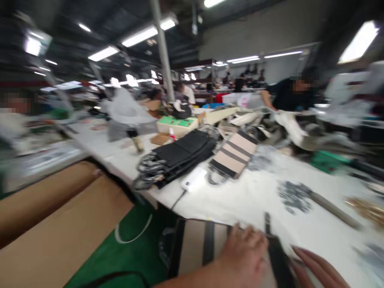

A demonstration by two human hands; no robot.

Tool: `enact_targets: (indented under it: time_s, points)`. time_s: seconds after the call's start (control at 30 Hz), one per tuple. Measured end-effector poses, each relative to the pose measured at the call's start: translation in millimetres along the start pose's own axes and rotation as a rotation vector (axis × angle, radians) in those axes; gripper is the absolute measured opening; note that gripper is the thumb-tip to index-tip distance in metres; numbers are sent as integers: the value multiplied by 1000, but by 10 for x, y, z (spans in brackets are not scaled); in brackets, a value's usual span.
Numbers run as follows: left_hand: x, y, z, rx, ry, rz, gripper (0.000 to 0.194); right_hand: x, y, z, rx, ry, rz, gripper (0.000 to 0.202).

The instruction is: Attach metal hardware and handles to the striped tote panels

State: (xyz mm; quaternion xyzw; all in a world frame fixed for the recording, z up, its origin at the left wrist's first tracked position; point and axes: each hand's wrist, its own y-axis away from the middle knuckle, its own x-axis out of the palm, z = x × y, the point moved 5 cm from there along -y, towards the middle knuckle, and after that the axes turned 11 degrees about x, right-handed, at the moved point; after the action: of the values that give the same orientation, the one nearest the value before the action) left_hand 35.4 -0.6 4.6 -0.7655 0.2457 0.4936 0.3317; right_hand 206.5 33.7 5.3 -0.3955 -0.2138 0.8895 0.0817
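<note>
left hand is lying half-open on striped panel at table's near edge | right hand is extending blurred fingers, cut off below; its grip i cannot tell

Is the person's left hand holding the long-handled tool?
No, the left hand rests on the striped panel; the tool lies on the table.

You're in a workshop, leather or bag work by the look: stacked black panels, striped panel on a long white worktable. Around you, strip lights overhead, scrap material heaped, people at other tables behind
</note>
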Motion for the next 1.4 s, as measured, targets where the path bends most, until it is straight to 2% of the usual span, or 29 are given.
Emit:
enact_targets:
  time_s: [0.07,0.17,0.3,0.4,0.53,0.67,0.87,1.0,1.1,1.2,1.27,1.4]
  points:
    - [-54,-34,19,-21,-87,-18,49,-474,316,-163,175,67,-5,39]
    - [46,-178,180,78,-108,-46,48,-925,530,-481,419,94,10,30]
    - [157,-204,260,160,-133,-88,49,-1359,658,-1016,674,173,-61,34]
    - [146,-162,238,159,-156,-87,49,-1503,673,-1282,768,187,-84,37]
    - [129,-181,231,140,-158,-75,49,-1457,570,-1420,771,310,-27,32]
    - [119,-200,223,128,-135,-70,48,-1415,530,-1472,814,413,-54,27]
    - [98,-190,208,104,-111,-32,49,-1408,518,-1488,823,406,0,26]
    - [80,-174,199,72,-69,-29,48,-1415,458,-1399,838,342,13,29]
    - [71,-164,196,40,-20,-42,48,-1347,371,-1220,865,210,27,34]
    - [71,-156,194,27,24,-38,49,-1130,230,-897,865,19,88,34]
    - [66,-151,193,25,43,-32,50,-897,107,-615,818,-91,184,32]
    - [47,-141,188,16,65,-21,53,-379,-120,-124,669,-201,469,25]
